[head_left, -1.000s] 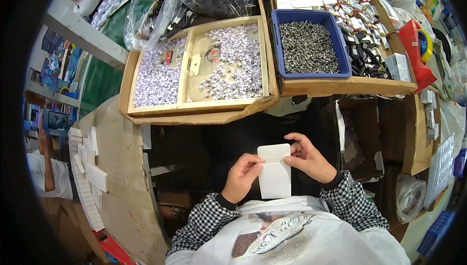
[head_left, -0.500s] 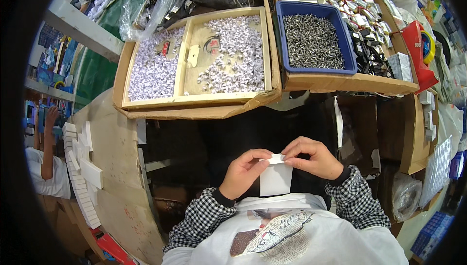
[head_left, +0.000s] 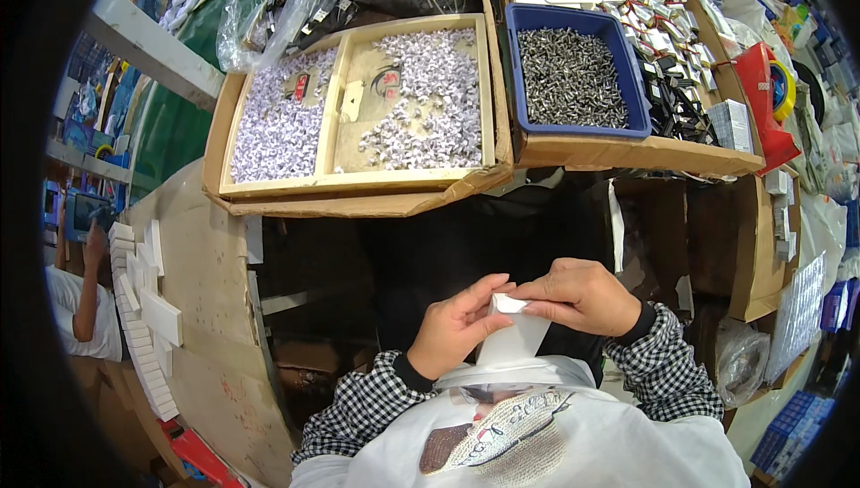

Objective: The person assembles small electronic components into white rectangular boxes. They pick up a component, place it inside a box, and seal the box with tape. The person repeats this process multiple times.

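Across the frame's top a crowded workbench (head_left: 627,155) with a wooden tray (head_left: 358,185), lower centre a white box (head_left: 515,340) pinched between left hand (head_left: 457,327) and right hand (head_left: 582,295), both closed on it.

Both sleeves: black-and-white check shirt, dark ribbed cuffs at the wrists. Bare left hand (head_left: 455,334), bare right hand (head_left: 582,295). White apron-like top over the chest with a grey-brown printed patch.

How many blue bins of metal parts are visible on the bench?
1. The blue bin sits right of the wooden tray, above the left hand and right hand, which hold a white box. Others may be hidden.
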`<control>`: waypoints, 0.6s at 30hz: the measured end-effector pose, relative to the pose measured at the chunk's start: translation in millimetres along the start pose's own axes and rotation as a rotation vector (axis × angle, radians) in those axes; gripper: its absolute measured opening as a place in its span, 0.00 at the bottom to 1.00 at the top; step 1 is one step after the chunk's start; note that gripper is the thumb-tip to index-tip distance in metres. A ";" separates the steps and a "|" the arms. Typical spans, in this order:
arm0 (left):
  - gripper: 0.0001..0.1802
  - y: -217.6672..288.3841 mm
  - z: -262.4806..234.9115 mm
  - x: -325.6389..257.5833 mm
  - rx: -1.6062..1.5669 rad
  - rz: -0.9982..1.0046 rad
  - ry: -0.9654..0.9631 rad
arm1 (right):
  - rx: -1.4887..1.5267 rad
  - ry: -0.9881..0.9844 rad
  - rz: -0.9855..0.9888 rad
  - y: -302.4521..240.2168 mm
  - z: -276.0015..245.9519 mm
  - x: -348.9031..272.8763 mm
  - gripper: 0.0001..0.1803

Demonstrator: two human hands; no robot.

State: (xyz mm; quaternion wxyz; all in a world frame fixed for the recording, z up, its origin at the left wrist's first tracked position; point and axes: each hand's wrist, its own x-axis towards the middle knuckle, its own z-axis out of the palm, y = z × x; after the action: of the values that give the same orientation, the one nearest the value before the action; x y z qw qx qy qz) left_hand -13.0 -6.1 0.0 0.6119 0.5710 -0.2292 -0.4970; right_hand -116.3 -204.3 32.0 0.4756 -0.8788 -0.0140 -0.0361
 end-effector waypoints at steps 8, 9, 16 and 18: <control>0.29 7.3 2.4 -9.1 0.305 0.109 0.000 | 0.004 0.125 0.020 -6.8 8.8 -12.3 0.13; 0.28 8.1 2.7 -9.3 0.316 0.116 -0.012 | -0.008 0.119 0.037 -8.5 8.5 -12.8 0.12; 0.30 12.8 3.5 -12.3 0.321 0.152 -0.034 | -0.088 0.205 0.100 -23.6 11.7 -13.6 0.08; 0.29 13.7 2.8 -13.4 0.321 0.149 -0.032 | -0.119 0.175 0.090 -25.0 10.9 -13.2 0.08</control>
State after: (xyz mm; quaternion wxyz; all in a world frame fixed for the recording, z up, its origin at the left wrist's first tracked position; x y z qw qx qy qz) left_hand -16.1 2.2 17.2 0.5443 0.6347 -0.3570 -0.4165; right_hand -130.4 -181.3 45.8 0.4230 -0.8988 0.0692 -0.0919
